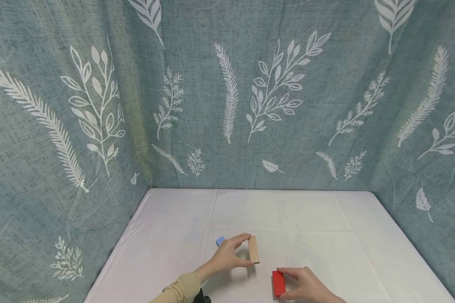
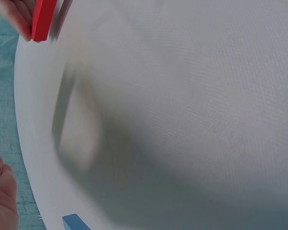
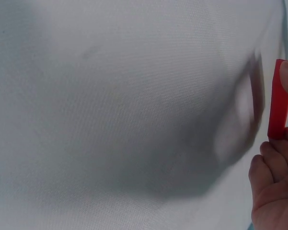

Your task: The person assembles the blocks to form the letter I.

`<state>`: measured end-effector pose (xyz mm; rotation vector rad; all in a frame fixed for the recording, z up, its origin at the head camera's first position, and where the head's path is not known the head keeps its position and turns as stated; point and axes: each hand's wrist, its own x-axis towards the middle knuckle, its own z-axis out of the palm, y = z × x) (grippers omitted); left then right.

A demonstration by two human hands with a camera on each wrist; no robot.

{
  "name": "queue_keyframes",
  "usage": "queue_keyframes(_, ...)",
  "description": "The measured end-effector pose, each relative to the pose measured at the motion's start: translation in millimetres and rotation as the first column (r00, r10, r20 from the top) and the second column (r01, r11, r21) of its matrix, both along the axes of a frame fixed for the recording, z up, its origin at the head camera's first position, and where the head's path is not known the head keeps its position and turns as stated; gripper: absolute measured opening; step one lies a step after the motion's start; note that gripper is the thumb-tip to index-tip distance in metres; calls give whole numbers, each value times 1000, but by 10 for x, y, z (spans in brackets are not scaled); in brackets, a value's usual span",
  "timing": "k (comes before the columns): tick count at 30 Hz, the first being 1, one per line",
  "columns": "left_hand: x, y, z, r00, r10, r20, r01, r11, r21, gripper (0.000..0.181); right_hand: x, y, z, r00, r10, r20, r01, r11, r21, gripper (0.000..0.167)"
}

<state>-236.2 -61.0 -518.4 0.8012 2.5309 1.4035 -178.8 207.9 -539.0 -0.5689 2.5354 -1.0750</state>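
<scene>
A plain wooden block (image 1: 253, 249) is pinched by its two ends between the thumb and fingers of my left hand (image 1: 227, 255). Its shadow falls on the cloth below, apart from it. To the right and nearer, my right hand (image 1: 305, 286) pinches a red block (image 1: 278, 284) end to end in the same way. The right wrist view shows the red block (image 3: 279, 100) between thumb and fingertips, with a shadow beside it. Partly hidden behind my left hand, a small blue block (image 1: 220, 241) lies on the cloth; the left wrist view catches one end of this blue block (image 2: 75, 222).
A white cloth (image 1: 307, 219) with faint fold creases covers the table. Blue-green curtains (image 1: 197, 105) printed with white leaves stand at the back and along both sides. A small black object (image 1: 202, 297) shows beside the left sleeve at the bottom edge.
</scene>
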Motion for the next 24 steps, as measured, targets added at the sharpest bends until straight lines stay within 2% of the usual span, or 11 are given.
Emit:
queue_keyframes(7,3,-5,1,1000,-3,5,2,1000,15,77,-1,-9,-22,1000,13,-19,-13,1000,28,64)
queue_keyframes(17,-18,-22,7,1000,2,1,-2,1000,9,77,10,-19,-76,999,34,-18,-34,999,11,64)
queue_keyframes(24,-28,-28,4,1000,0,2,0,1000,6,77,5,-52,-97,999,5,41,-5,1000,3,65)
